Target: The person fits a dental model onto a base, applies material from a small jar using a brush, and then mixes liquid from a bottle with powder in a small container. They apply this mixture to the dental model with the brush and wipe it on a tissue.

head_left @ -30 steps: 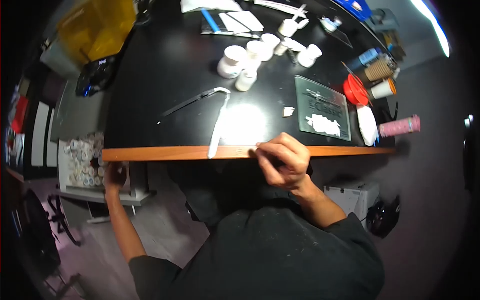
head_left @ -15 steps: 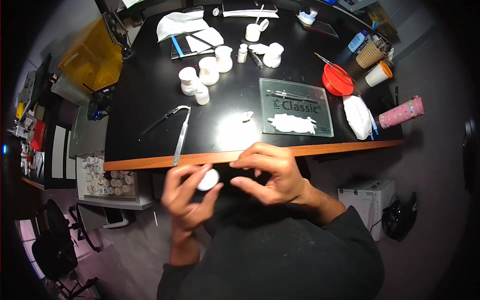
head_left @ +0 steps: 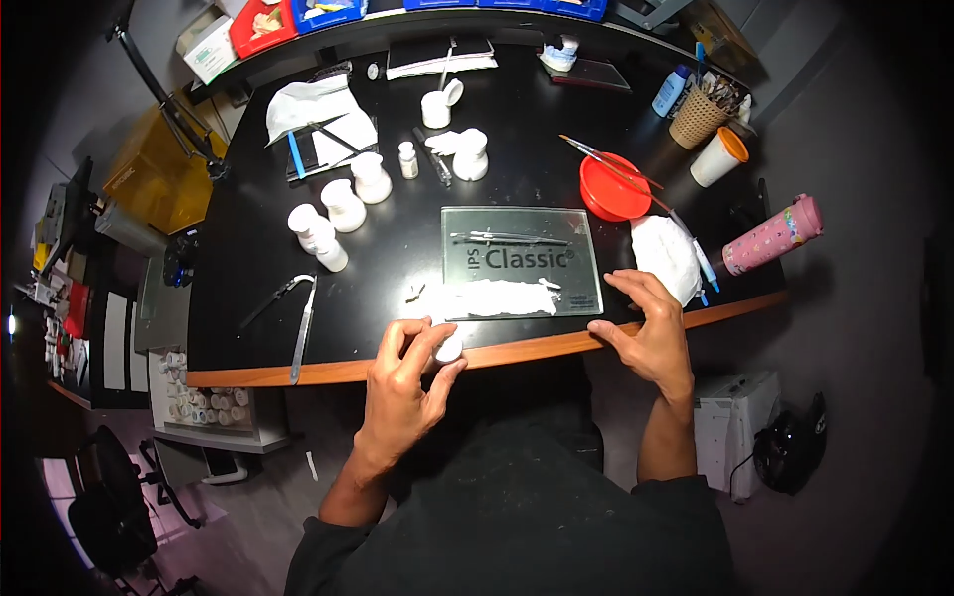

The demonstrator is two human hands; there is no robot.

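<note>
My left hand pinches a small round white container between thumb and fingers at the table's wooden front edge. Most of its side is hidden behind the fingers. Just beyond it lies a glass slab marked "IPS Classic", with a flattened white mass along its near side and a slim metal instrument across its upper part. My right hand holds nothing, fingers apart, over the edge near the slab's front right corner. A crumpled white cloth lies just past its fingertips.
White jars stand in a row at the left, behind bent tweezers. A red bowl with brushes across it sits at the right, near a pink bottle and a woven brush holder. A white lidded pot stands farther back.
The view has shifted. My left hand has carried the white container right and forward to the table edge by the slab. My right hand has moved away to the right, its fingers spreading.
</note>
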